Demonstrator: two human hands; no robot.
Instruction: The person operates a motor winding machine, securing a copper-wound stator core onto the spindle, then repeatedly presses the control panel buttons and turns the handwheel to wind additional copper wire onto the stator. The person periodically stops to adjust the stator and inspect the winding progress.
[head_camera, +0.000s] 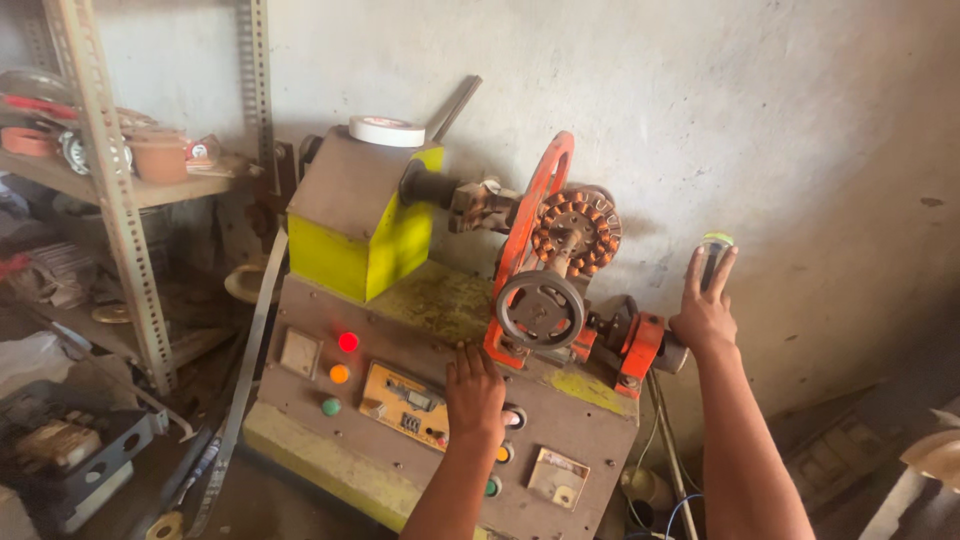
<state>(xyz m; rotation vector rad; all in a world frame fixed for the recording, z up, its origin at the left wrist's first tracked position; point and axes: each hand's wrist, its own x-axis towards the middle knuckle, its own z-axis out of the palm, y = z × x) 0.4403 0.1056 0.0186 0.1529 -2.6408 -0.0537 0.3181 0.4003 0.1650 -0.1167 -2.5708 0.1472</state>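
Left hand (473, 392): palm down on the sloped brown control panel (400, 400) of the yellow-and-brown winding machine (370, 240); fingers spread flat, holding nothing; fingertips beside a round push button (513, 418).
Right hand (704, 312): raised near the plastered wall (780, 150); grip narrow, closed round a small clear cylindrical container with a green cap (714, 255).
Container handling: judged light, rigid, smooth, possibly slippery; best held about its middle, as now.
Machine parts: orange handwheel (535, 220); copper-wound round stator (577, 232) on the spindle; grey handwheel (541, 310) below.
Surroundings: white tape roll (387, 130) atop the housing; slotted metal shelf rack (110, 190) to the left.
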